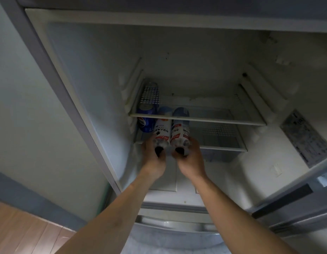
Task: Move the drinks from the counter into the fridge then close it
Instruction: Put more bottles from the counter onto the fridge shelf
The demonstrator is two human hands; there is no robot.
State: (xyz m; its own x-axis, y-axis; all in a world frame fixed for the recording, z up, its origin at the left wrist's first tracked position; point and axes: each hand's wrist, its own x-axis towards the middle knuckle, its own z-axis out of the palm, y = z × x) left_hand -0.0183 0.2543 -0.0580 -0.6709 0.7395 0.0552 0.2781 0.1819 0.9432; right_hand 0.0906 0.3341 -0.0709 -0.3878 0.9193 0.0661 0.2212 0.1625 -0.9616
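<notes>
Bottles, two of them, looking like stiff plastic with smooth printed wrappers, probably full and so moderately heavy for their size, likely slick where the wrapper is glossy; best taken around the narrower cap end or mid-body with fingers wrapped well round, as appears to be happening. Left hand (153,158) curling round the cap end of the left bottle (161,132), right hand (189,158) gripping the cap end of the right bottle (179,131) in the same way, both with fingers closed on the neck rather than spread. Lying tilted, bases pointing into the fridge (85,74) and caps toward the person, side by side and touching or nearly so along their length. Passing under the front edge of the upper shelf (214,119) and onto or just above the lower shelf (223,143), at its left end; hard to tell whether actually resting on it yet. Sitting just to the left of the left bottle, a blue can (145,121), apparently already placed, close against it. Hands staying outside the shelf edge, at the near ends of the bottles, forearms reaching up from below. Door (296,153) standing open at the right. Judging the step as sliding both bottles in beside the can; closing the door not yet done. No bench showing, so impossible to say whether more drinks are waiting.
</notes>
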